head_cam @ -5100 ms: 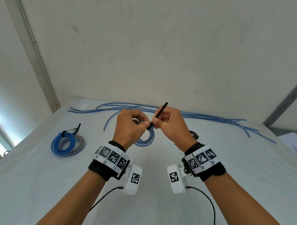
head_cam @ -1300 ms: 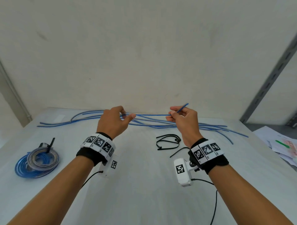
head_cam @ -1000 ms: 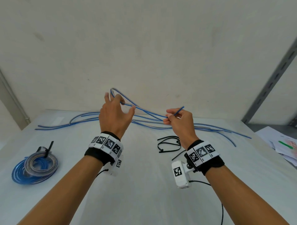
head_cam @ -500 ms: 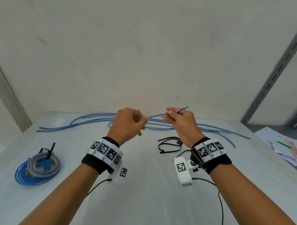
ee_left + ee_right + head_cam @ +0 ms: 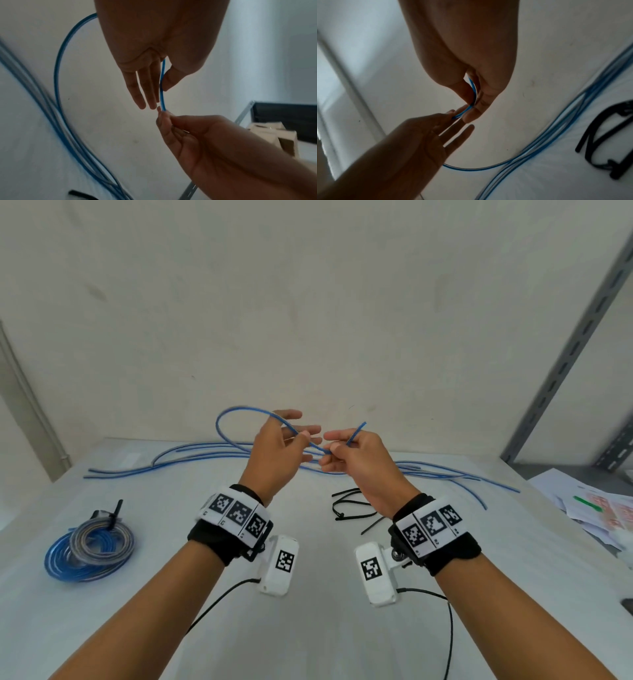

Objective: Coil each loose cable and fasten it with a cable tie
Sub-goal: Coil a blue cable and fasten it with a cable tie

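Note:
A thin blue cable (image 5: 219,422) arches up in a loop to the left of my hands, above the white table (image 5: 308,628). My left hand (image 5: 304,433) pinches it between the thumb and straight fingers; the left wrist view shows the cable (image 5: 57,65) running past the thumb. My right hand (image 5: 330,446) pinches the same cable close to its end, which sticks up and to the right. The two hands nearly touch. In the right wrist view the cable (image 5: 471,168) passes from my right hand (image 5: 473,106) into the left hand (image 5: 453,115). Black cable ties (image 5: 346,505) lie under my right wrist.
Several loose blue cables (image 5: 205,453) lie along the table's far edge by the wall. Tied blue and grey coils (image 5: 89,549) sit at the left. Papers (image 5: 599,508) lie at the right, beside a grey metal rack post (image 5: 565,354).
My left hand has risen and spread its fingers, lifting the cable into a raised loop on the left. The right hand keeps its pinch near the cable's end, slightly lower.

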